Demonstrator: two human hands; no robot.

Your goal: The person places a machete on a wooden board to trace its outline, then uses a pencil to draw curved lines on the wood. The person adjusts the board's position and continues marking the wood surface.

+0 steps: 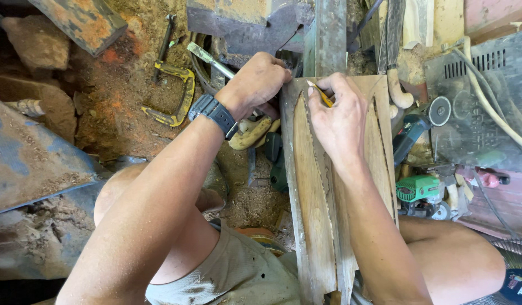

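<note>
A carved wooden plank runs from the person's lap away toward the far clutter, lying between the knees, its long edges free on both sides; a raised ridge runs along its middle. Left of it lies sawdust-strewn floor, with little open room. Right of it, just beside the plank's edge, sit a green power tool and a dark angle grinder.

The right hand rests on the plank's far half, fingers curled shut around a yellow pencil whose tip touches the wood near the far left corner. The left hand, a black wristwatch on its wrist, is closed over the plank's far left edge, fingers wrapped against the side; whether it holds anything else cannot be told.

Farther left, a yellow C-clamp lies on the reddish dirt, well apart from both hands. Beyond the plank's end stands a metal post.
</note>
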